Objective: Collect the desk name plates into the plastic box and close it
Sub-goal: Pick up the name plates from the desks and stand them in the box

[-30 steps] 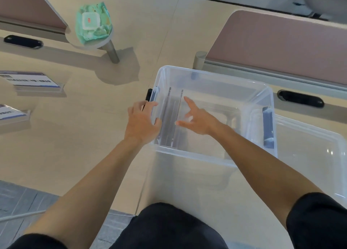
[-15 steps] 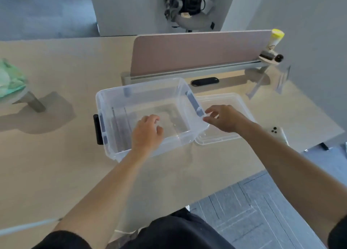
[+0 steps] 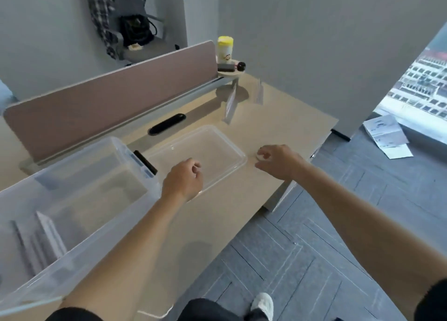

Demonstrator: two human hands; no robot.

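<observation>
The clear plastic box (image 3: 101, 151) stands on the desk at the left, with several clear name plates (image 3: 44, 238) upright inside its near end. Its clear lid (image 3: 210, 144) lies flat on the desk to the right of it. My left hand (image 3: 183, 180) hovers over the lid's near edge with its fingers curled in and nothing in it. My right hand (image 3: 278, 162) is past the lid's right corner, fingers loosely spread, above a small white object (image 3: 259, 156). Two more clear name plates (image 3: 231, 106) (image 3: 258, 93) stand at the desk's far right end.
A pink divider panel (image 3: 108, 102) runs along the desk's back, with a black cable slot (image 3: 167, 127) in front of it. A yellow-lidded canister (image 3: 225, 49) sits on a small round shelf. The desk's edge is just right of my right hand; papers (image 3: 387, 139) lie on the floor.
My view has swung to the right. My right hand has left the box and moved right past the lid. My left hand has come off the box and over the lid.
</observation>
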